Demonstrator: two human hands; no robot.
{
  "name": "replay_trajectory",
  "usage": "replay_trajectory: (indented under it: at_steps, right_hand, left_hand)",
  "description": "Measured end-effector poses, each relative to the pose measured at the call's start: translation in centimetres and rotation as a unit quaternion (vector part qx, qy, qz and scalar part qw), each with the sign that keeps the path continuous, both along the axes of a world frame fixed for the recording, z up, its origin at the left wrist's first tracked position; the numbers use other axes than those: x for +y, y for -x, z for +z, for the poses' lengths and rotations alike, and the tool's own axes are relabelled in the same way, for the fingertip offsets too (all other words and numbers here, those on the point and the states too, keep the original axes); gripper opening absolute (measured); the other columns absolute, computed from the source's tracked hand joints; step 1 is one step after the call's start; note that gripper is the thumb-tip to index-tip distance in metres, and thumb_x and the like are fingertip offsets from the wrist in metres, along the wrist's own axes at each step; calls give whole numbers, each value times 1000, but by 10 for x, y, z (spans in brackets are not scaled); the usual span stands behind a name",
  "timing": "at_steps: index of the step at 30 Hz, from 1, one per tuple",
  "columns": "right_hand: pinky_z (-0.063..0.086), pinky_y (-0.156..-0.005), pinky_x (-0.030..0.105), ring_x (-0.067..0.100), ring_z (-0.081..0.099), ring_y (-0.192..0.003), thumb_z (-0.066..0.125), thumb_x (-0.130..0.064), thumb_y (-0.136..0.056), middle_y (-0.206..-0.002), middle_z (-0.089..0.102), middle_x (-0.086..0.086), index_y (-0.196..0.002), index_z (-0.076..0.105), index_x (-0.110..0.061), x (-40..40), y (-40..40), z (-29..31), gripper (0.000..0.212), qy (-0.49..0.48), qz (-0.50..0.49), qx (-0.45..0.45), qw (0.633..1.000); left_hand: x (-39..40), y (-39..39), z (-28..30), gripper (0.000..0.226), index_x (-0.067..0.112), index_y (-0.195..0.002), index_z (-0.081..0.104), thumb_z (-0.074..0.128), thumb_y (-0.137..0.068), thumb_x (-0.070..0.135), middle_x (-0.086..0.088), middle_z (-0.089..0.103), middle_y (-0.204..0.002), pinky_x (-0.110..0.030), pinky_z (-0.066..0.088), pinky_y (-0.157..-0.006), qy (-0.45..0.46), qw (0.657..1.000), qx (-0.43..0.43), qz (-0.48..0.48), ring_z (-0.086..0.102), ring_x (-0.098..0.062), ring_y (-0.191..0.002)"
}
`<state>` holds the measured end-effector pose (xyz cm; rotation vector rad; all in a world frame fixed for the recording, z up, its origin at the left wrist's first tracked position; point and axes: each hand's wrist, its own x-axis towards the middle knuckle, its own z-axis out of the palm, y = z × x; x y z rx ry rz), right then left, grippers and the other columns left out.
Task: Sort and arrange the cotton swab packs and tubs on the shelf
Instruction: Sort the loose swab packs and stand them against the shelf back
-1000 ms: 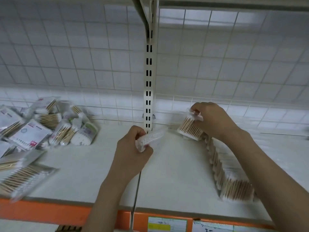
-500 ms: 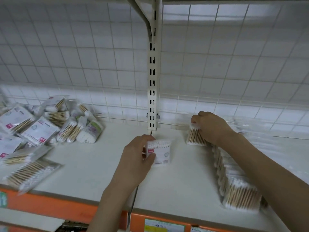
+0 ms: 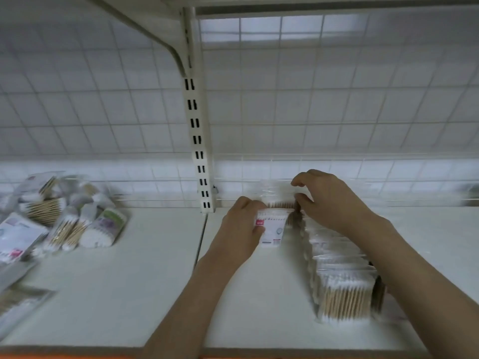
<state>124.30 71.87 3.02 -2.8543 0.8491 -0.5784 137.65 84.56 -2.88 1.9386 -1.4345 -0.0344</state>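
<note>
My left hand (image 3: pixel 242 226) grips a white swab pack with a red label (image 3: pixel 273 228), held upright on the white shelf (image 3: pixel 155 268) just right of the centre seam. My right hand (image 3: pixel 329 200) rests on the far end of a row of wooden-stick swab packs (image 3: pixel 342 288) that runs toward the front edge; its fingers pinch the top of the rearmost pack (image 3: pixel 281 203). The white pack touches the left side of that far end. A loose pile of packs and tubs (image 3: pixel 62 218) lies at the left.
A slotted upright post (image 3: pixel 198 141) stands at the back centre with a bracket above it. A wire grid backs the shelf. More flat packs (image 3: pixel 18 304) lie at the front left. A dark object (image 3: pixel 470 194) shows at the far right edge.
My left hand has carried the white pack rightward and back, up against the far end of the row. My right hand has stayed on the rearmost wooden-stick pack. The camera moved closer.
</note>
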Motion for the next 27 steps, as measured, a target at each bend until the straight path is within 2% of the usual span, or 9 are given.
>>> replay_trajectory:
  at_steps: [5, 9, 14, 16, 19, 23, 25, 27]
  right_hand:
    - [46, -89, 33, 18, 53, -109, 50, -23, -93, -119, 57, -1, -123, 55, -17, 10, 28, -1, 31, -8, -23, -30, 999]
    - [44, -89, 30, 17, 51, -111, 50, -25, -93, -119, 58, -2, -122, 55, -18, 17, 40, -4, 31, -8, -32, -40, 999]
    - [43, -89, 29, 17, 51, -110, 49, -26, -93, -119, 58, -3, -123, 54, -19, 25, 44, -9, 31, -10, -50, -39, 998]
    - [42, -90, 30, 18, 51, -111, 49, -26, -92, -119, 58, -3, -122, 55, -19, 29, 43, -10, 31, -15, -56, -40, 997]
    - [40, -91, 29, 18, 51, -111, 50, -25, -92, -119, 59, -3, -121, 56, -19, 36, 38, -11, 30, -18, -61, -52, 997]
    - [40, -90, 28, 18, 51, -110, 51, -23, -91, -116, 60, -2, -119, 58, -18, 50, 25, -11, 29, -24, -58, -65, 996]
    - [39, -89, 28, 20, 51, -108, 51, -22, -91, -113, 61, -1, -119, 58, -17, 59, 15, -12, 29, -27, -57, -65, 996]
    - [35, -83, 24, 21, 50, -107, 51, -23, -91, -110, 60, 0, -119, 57, -17, 70, 3, -14, 29, -30, -55, -66, 996]
  left_hand:
    - [-24, 0, -5, 40, 16, -126, 52, 58, -87, 9, -1, 44, -119, -14, 34, -82, -29, 999, -14, 20, 51, -16, -96]
    - [-32, 1, -7, 40, 16, -128, 50, 57, -89, 10, 0, 33, -128, -17, 39, -80, -35, 999, -20, 24, 51, -14, -79]
    - [-41, 4, -8, 41, 15, -130, 48, 57, -90, 11, -5, 26, -134, -16, 37, -79, -43, 998, -33, 20, 50, -15, -72]
    - [-44, 3, -7, 42, 14, -130, 47, 57, -90, 11, -5, 28, -133, -16, 37, -80, -52, 998, -35, 15, 51, -16, -77]
    - [-43, 2, -2, 50, 15, -137, 40, 57, -90, 15, -4, 29, -135, -18, 38, -85, -74, 996, -45, 11, 54, -19, -95]
    - [-27, 0, 8, 69, 19, -146, 21, 59, -89, 26, -3, 23, -143, -29, 41, -93, -92, 994, -63, 22, 42, -22, -122]
    - [-10, -5, 15, 62, 22, -143, 25, 56, -90, 30, 1, 28, -142, -29, 40, -92, -100, 991, -81, 40, 39, -19, -125]
    - [13, -14, 21, 49, 24, -136, 37, 53, -91, 34, 3, 41, -133, -30, 40, -94, -100, 988, -103, 58, 41, -17, -123]
